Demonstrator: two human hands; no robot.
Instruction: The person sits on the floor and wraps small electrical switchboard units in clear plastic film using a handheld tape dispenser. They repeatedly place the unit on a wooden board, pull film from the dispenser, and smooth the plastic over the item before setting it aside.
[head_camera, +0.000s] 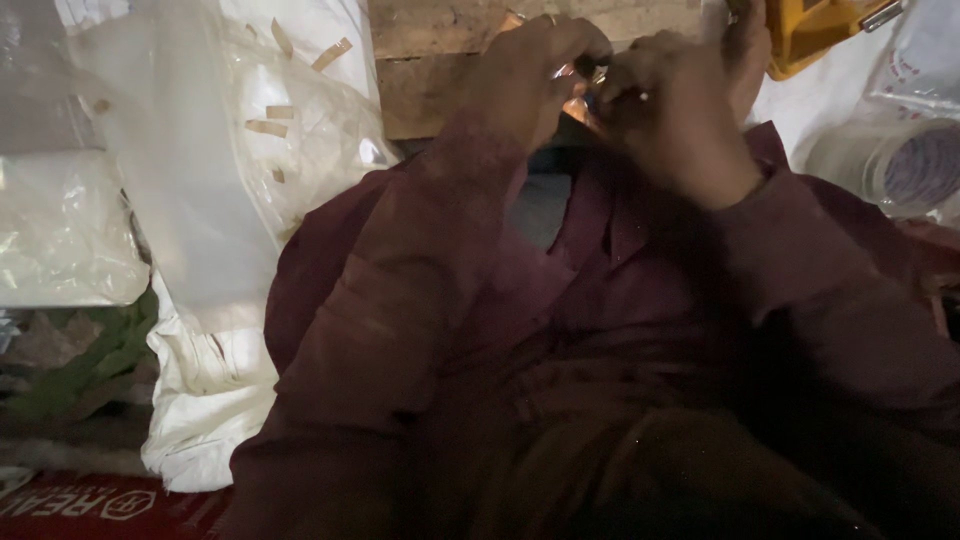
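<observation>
Both the left hand (535, 70) and the right hand (670, 105) pinch a small shiny, clear-wrapped piece (580, 95) between their fingertips, held above the lap, just in front of the wooden block (440, 50). Held only by fingertips, the slick piece could slip and drop into the dark maroon clothing (560, 330). Its long axis and pointing direction cannot be told; the fingers hide most of it.

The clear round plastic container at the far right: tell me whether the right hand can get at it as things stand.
Probably yes: the clear round plastic container lies uncovered beside the right hand, but that hand is pinching a small shiny piece.
</observation>
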